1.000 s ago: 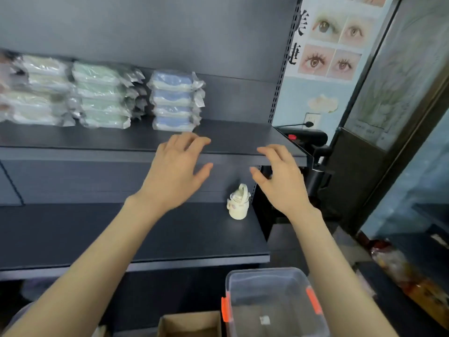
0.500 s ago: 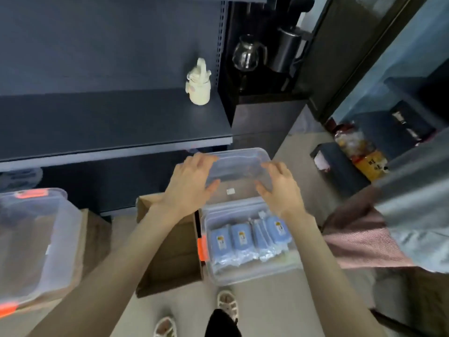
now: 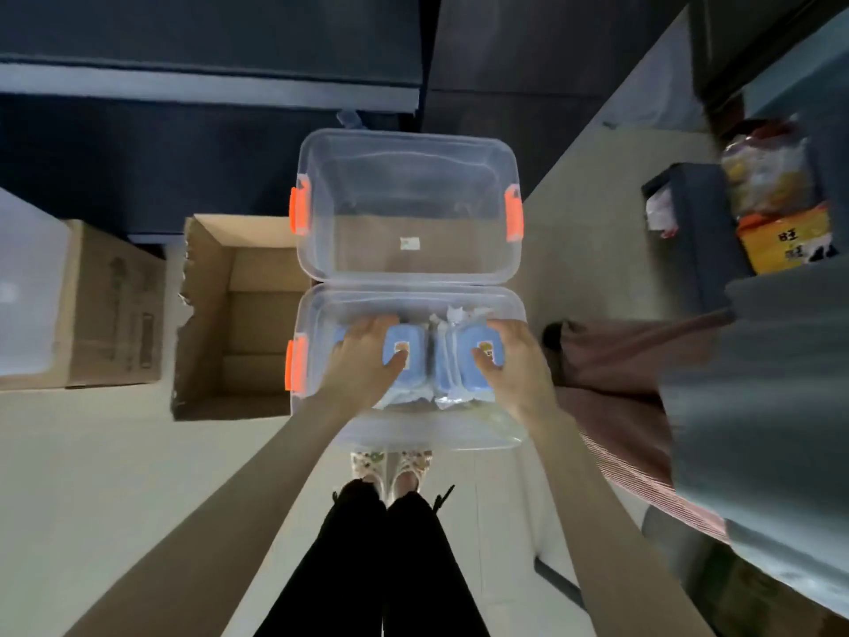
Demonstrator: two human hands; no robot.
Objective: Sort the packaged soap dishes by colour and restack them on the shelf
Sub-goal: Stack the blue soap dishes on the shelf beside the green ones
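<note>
Several blue packaged soap dishes (image 3: pixel 410 367) stand on edge in a clear plastic bin (image 3: pixel 413 436) with orange latches, on the floor right in front of my feet. My left hand (image 3: pixel 363 360) reaches into the bin and grips the left packs, thumb pressed on a pack's face. On the right side, my right hand (image 3: pixel 517 363) grips the right packs (image 3: pixel 464 363) the same way. The shelf's lower edge (image 3: pixel 206 87) runs across the top of the view; the stacks on it are out of sight.
A second clear bin (image 3: pixel 404 190) with only a small label in it sits just beyond the first. An open cardboard box (image 3: pixel 239 314) lies to the left, another box (image 3: pixel 115 305) and bin (image 3: pixel 27 287) further left. A person's skirt (image 3: pixel 643 388) and snack bags (image 3: pixel 776 200) are right.
My view tipped from the shelf down to the floor bins. Both hands dropped from the upper shelf edge, passed over the far bin, and now hold the blue packs in the near bin.
</note>
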